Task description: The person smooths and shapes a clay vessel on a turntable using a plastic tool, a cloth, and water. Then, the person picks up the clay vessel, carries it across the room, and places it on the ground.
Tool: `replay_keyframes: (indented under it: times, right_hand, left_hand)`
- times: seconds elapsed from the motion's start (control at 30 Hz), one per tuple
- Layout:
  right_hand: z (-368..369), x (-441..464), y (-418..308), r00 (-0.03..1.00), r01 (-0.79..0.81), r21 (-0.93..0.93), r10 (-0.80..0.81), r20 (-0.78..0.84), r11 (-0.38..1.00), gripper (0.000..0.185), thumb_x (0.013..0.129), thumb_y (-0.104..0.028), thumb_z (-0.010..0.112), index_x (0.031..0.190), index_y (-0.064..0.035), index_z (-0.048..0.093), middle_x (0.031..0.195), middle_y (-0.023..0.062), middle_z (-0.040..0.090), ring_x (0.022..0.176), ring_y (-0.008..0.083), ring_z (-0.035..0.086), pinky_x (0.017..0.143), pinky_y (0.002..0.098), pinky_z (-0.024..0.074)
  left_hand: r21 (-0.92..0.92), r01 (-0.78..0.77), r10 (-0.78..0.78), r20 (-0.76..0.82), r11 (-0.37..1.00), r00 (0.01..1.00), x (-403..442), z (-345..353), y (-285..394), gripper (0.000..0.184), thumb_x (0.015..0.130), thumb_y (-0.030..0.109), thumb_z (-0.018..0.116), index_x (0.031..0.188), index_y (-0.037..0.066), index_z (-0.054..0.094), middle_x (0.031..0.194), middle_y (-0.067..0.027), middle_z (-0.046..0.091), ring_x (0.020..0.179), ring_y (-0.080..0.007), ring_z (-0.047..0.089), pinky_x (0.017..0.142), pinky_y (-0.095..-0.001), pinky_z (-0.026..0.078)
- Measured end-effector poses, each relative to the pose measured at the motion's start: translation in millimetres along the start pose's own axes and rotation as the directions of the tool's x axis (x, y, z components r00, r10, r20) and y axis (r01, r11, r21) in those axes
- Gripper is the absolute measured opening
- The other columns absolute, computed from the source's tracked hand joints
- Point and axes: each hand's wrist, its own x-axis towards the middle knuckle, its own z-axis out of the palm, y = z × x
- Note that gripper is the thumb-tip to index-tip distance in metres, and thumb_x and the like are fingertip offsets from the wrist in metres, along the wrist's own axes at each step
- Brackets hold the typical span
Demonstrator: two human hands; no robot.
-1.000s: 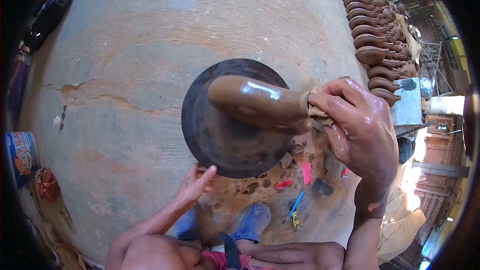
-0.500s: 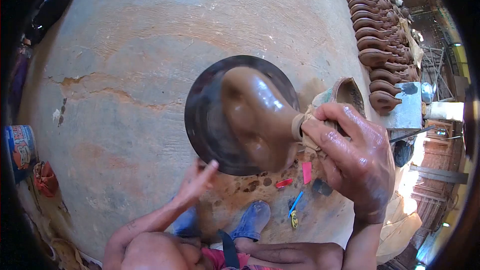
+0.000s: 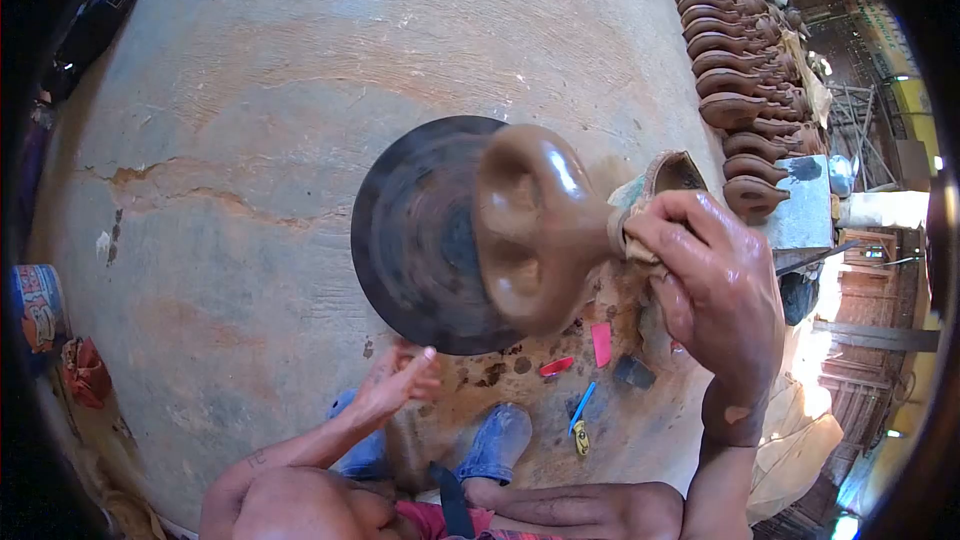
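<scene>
A dark round wheel (image 3: 430,240), its surface streaked by motion blur, is at the centre. Over its right side is a wet brown clay piece (image 3: 540,230) with hollows and a narrow neck pointing right. At that neck my right hand (image 3: 710,280) pinches a wet tan cloth (image 3: 640,240) between thumb and fingers. My left hand (image 3: 400,380) is beside the wheel's near edge, fingers apart, with nothing in it.
Rows of brown clay pieces (image 3: 735,110) stand at the right, near a pale block (image 3: 800,205). A bowl-like container (image 3: 675,172) lies behind my right hand. Pink (image 3: 601,344) and red scraps (image 3: 556,367), a blue stick (image 3: 584,404) and a yellow-handled tool (image 3: 581,438) lie near my feet.
The clay piece has turned with the wheel, its broad end swinging to the right and its hollows now facing up. My right hand stays at the neck; my left hand has shifted slightly down.
</scene>
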Motion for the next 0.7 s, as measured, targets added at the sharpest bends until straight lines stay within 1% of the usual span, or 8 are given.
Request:
replay_keyframes:
  times: [0.13,0.23,0.27,0.33,0.4,0.43,0.53,0.7]
  right_hand:
    - [6.3,14.8,2.3,0.998,0.01,0.024,-0.009,-0.055,1.0,0.04,0.071,0.005,0.066,0.109,-0.0056,0.073,0.1,0.0134,0.066,0.086,0.036,0.068,0.074,0.0437,0.0545]
    - [3.7,25.2,-3.2,0.999,0.036,0.0,-0.036,-0.029,0.999,0.039,0.071,0.004,0.068,0.109,-0.0049,0.073,0.1,0.0139,0.066,0.085,0.0362,0.068,0.074,0.0434,0.0544]
    - [2.9,27.6,-5.9,0.999,0.043,0.001,-0.043,-0.033,0.999,0.039,0.071,0.004,0.068,0.109,-0.0049,0.073,0.1,0.0139,0.066,0.085,0.0362,0.068,0.074,0.0434,0.0544]
    - [4.3,29.3,-12.5,0.999,0.048,0.024,-0.048,-0.026,0.999,0.039,0.07,0.004,0.07,0.108,-0.0047,0.073,0.1,0.0136,0.067,0.085,0.0353,0.068,0.074,0.0428,0.0546]
    - [6.0,28.7,-18.7,0.998,0.057,0.03,-0.056,-0.029,0.998,0.04,0.07,0.004,0.07,0.108,-0.0051,0.073,0.1,0.0129,0.067,0.085,0.0343,0.069,0.073,0.0426,0.0547]
    - [6.3,27.9,-22.1,0.997,0.075,0.031,-0.074,-0.026,0.997,0.04,0.07,0.004,0.071,0.109,-0.0056,0.073,0.1,0.0123,0.067,0.085,0.0334,0.069,0.072,0.0423,0.0547]
    - [3.9,20.4,-34.4,0.998,0.058,0.026,-0.058,0.011,0.998,0.042,0.069,0.004,0.073,0.109,-0.0074,0.074,0.101,0.0108,0.068,0.086,0.0318,0.07,0.072,0.0421,0.0552]
    - [4.9,-3.6,-36.9,1.0,-0.007,-0.014,0.007,0.023,1.0,0.045,0.069,0.002,0.076,0.112,-0.0089,0.074,0.104,0.01,0.069,0.087,0.0307,0.07,0.072,0.0415,0.0562]
  left_hand:
    - [0.015,-0.319,0.309,-0.296,0.948,0.904,36.5,-21.3,59.5,0.069,0.101,0.051,0.066,0.145,0.0,0.047,0.097,-0.0072,0.066,0.08,-0.0178,0.065,0.065,-0.0296,0.052]
    - [0.078,-0.294,0.304,-0.262,0.953,0.916,70.3,-54.4,68.3,0.059,0.106,0.053,0.055,0.134,0.001,0.056,0.114,-0.011,0.069,0.092,-0.0231,0.069,0.08,-0.0355,0.056]
    - [0.327,-0.132,0.23,-0.282,0.936,0.932,54.1,-42.7,48.6,0.05,0.11,0.049,0.048,0.118,0.001,0.06,0.101,-0.0098,0.071,0.086,-0.0213,0.07,0.076,-0.0349,0.056]
    - [-0.046,-0.057,0.042,-0.28,0.997,0.959,12.2,0.6,21.3,0.048,0.11,0.047,0.051,0.122,0.002,0.057,0.098,-0.0085,0.07,0.084,-0.0208,0.071,0.071,-0.0354,0.056]
    - [-0.09,0.247,-0.21,0.303,0.965,0.93,1.1,-3.0,-14.7,0.055,0.106,0.049,0.057,0.135,0.003,0.052,0.102,-0.011,0.068,0.083,-0.0205,0.071,0.066,-0.0351,0.056]
    - [-0.099,0.258,-0.217,0.306,0.961,0.927,-2.4,-2.7,-18.1,0.055,0.106,0.049,0.057,0.135,0.003,0.052,0.102,-0.011,0.068,0.083,-0.0205,0.071,0.066,-0.0351,0.056]
    - [0.06,0.001,-0.003,0.018,0.998,1.0,1.8,-16.6,20.9,0.071,0.103,0.05,0.063,0.154,0.007,0.039,0.121,-0.0136,0.064,0.09,-0.0202,0.071,0.068,-0.0323,0.055]
    - [0.039,-0.254,0.255,-0.249,0.966,0.934,61.0,-52.2,99.3,0.072,0.101,0.058,0.06,0.152,0.011,0.045,0.121,-0.0049,0.066,0.1,-0.0142,0.063,0.079,-0.0327,0.052]
